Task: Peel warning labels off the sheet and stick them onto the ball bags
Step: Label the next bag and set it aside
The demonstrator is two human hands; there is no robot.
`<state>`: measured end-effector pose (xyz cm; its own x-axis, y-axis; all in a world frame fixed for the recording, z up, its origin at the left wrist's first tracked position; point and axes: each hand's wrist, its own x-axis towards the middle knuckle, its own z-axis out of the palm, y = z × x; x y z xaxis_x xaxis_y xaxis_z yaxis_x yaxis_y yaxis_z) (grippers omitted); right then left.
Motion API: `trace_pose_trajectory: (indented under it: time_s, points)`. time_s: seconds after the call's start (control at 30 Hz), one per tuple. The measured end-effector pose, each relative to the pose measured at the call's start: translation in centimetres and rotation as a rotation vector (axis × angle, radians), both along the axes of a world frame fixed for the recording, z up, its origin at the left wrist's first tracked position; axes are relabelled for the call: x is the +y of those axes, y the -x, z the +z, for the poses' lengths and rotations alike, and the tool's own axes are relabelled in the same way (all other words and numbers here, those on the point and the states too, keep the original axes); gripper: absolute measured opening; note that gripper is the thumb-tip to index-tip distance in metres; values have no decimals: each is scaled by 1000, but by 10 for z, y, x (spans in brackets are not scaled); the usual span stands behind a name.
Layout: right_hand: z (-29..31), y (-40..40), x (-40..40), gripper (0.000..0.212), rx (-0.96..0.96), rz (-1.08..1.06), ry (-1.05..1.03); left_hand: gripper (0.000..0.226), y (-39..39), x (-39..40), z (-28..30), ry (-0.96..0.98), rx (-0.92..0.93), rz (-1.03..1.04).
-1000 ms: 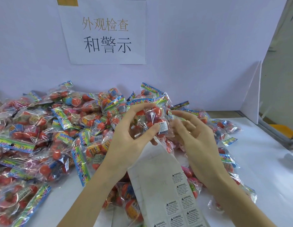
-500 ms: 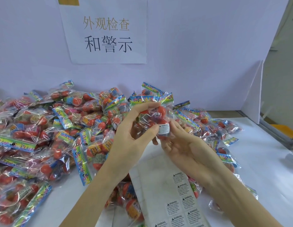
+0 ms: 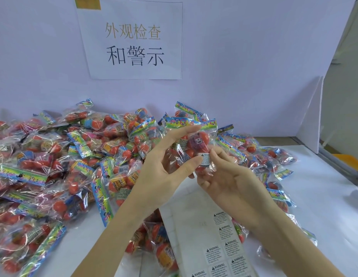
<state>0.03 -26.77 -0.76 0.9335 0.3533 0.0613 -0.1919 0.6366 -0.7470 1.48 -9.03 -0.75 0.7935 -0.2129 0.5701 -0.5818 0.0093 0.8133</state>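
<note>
My left hand [image 3: 164, 168] grips a clear ball bag [image 3: 192, 144] full of red balls, lifted above the table. A white warning label [image 3: 205, 159] sits on the bag's front, with my left thumb against its left edge. My right hand [image 3: 228, 180] is palm-up under the bag, and its thumb presses on the label's right side while its fingers curl beneath the bag. The label sheet [image 3: 206, 240] lies on the table below my hands, with several warning labels left in its lower part and its upper part bare.
A large heap of ball bags [image 3: 74, 162] covers the table's left and middle, with more bags [image 3: 260, 154] at the right. A white wall with a printed paper sign [image 3: 134, 41] stands behind. Bare white table [image 3: 324, 196] shows at the right.
My right hand has turned palm-up and dropped under the bag, its thumb now on the label. The bag has tilted slightly and risen a little in my left hand.
</note>
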Motion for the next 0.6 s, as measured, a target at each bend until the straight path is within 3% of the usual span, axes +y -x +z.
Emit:
trace_pose_trajectory:
  time_s: [0.13, 0.23, 0.3, 0.37, 0.43, 0.5, 0.53, 0.6]
  points:
    - [-3, -1, 0, 6, -34, -41, 21, 58, 0, 1, 3, -18, -20, 54]
    - [-9, -4, 0, 29, -246, -227, 341, 84, -1, 3, 2, 40, 38, 70]
    - [-13, -7, -3, 43, -325, -284, 459, 87, -3, 5, 2, 131, 176, -6]
    - [-15, -9, -6, 55, -305, -282, 440, 59, -4, 4, 2, 266, 352, -90]
    - [-13, -11, -8, 56, -289, -283, 437, 11, -6, 5, 2, 241, 371, -52]
    - [-12, -12, -7, 54, -274, -269, 472, 11, -7, 8, 0, 134, 321, 0]
    - [-12, -12, -7, 55, -268, -255, 506, 19, -8, 8, 0, 103, 307, 9]
    - [-11, -11, -9, 53, -282, -240, 619, 60, -9, 7, -1, 44, 323, 57]
